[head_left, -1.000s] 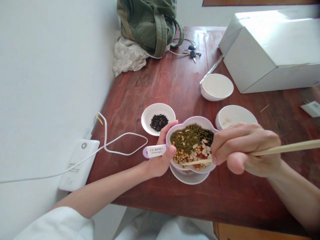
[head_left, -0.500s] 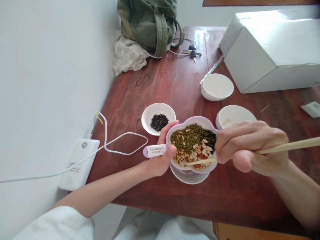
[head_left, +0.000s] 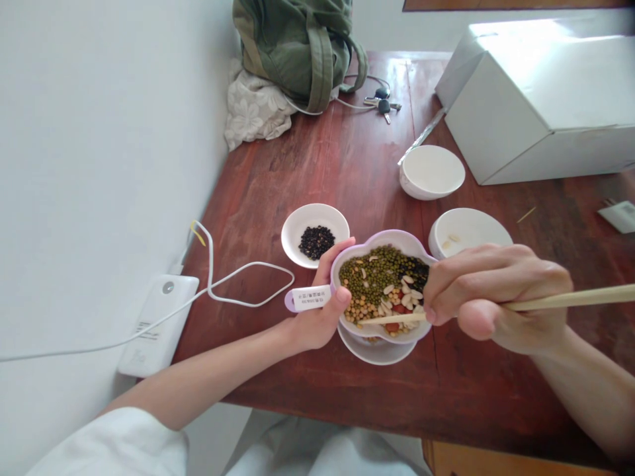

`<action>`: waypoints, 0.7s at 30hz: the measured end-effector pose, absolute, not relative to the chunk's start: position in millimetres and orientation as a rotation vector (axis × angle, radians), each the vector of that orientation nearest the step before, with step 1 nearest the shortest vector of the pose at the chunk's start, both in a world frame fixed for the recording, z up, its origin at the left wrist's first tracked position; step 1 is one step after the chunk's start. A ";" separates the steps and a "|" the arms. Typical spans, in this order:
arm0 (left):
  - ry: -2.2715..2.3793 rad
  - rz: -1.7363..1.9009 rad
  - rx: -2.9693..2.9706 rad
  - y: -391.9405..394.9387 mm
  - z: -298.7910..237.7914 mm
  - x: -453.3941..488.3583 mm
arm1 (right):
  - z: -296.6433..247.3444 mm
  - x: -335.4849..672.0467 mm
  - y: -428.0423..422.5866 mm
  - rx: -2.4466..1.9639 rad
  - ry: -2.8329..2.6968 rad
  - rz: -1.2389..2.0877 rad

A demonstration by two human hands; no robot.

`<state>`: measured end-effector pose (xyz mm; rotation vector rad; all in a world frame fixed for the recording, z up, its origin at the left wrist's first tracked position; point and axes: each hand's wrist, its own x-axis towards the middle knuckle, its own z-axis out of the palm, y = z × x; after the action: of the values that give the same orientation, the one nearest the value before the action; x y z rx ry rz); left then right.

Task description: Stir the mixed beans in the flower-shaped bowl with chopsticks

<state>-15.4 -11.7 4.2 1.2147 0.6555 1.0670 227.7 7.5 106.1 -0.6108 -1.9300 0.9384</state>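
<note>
A lilac flower-shaped bowl [head_left: 391, 238] holds mixed green, yellow, red, black and white beans and seeds. It rests on a white dish [head_left: 376, 352]. My left hand [head_left: 317, 317] grips the bowl's left rim and its labelled handle [head_left: 306, 298]. My right hand [head_left: 491, 294] is closed around wooden chopsticks [head_left: 570, 301]; their tips lie among the beans at the bowl's near side. A white saucer [head_left: 297, 228] behind the bowl on the left contains black beans. A white bowl [head_left: 471, 228] at the right holds a few pale seeds.
Another white bowl [head_left: 431, 170] stands farther back, beside a large white box [head_left: 536, 106]. A green backpack [head_left: 297, 46], a floral cloth [head_left: 255, 106] and keys [head_left: 381, 104] lie at the far end of the red wooden table [head_left: 347, 158]. A white power bank [head_left: 156, 324] with cable sits left.
My right hand has drifted slightly right and back, shifting the chopstick tips a little within the beans. My left hand and the bowl have stayed put.
</note>
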 end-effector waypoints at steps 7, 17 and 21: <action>0.671 1.052 1.212 -12.2 4.7 -14.5 | 103.4 227.9 9.0 -0.609 -1.924 0.898; 0.670 1.052 1.200 -11.4 7.4 -14.1 | 104.7 227.9 8.2 -0.605 -1.925 0.861; 0.653 1.055 1.202 -11.1 7.6 -14.1 | 102.7 227.9 7.4 -0.602 -1.988 0.828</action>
<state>-14.1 -11.1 7.6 1.2022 0.6533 1.0548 227.9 7.4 102.7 -0.6018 -1.9880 0.8276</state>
